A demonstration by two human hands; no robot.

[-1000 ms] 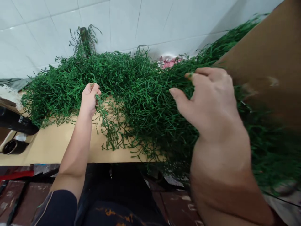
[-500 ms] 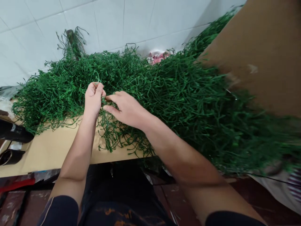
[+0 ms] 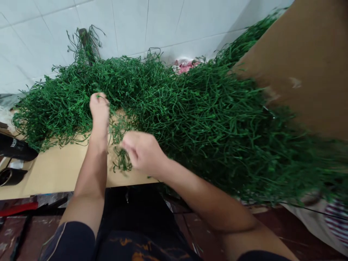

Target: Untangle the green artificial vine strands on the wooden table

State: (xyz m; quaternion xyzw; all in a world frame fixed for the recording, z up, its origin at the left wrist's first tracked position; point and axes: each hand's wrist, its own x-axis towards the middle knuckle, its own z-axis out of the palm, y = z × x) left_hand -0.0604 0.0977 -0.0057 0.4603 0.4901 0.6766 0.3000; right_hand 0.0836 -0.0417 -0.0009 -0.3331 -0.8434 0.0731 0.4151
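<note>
A long heap of thin green stems (image 3: pixel 195 105) with small knobbed ends, apparently artificial, covers much of the board. My left hand (image 3: pixel 99 103) is closed at the front of the heap's left half. A bit of green shows across its fingers, and blurred stems stick out around it. Lower and to the right, my right hand (image 3: pixel 143 150) is curled closed, partly smeared by motion. Stems lie against its fingertips, though its grip on them is mostly hidden. A loose tuft of stems (image 3: pixel 122 161) lies on the board between my forearms.
A brown cardboard sheet (image 3: pixel 307 65) rises at the right. On the left are a black cylindrical object (image 3: pixel 17 148) and a dark cup-like roll (image 3: pixel 13 176). The tan board (image 3: pixel 62 170) ends near my body. White tiles (image 3: pixel 130 25) stand behind a pink cloth (image 3: pixel 186 66).
My right hand has closed and moved down toward me, away from the left hand. My left hand has shifted slightly left. More bare board shows between them.
</note>
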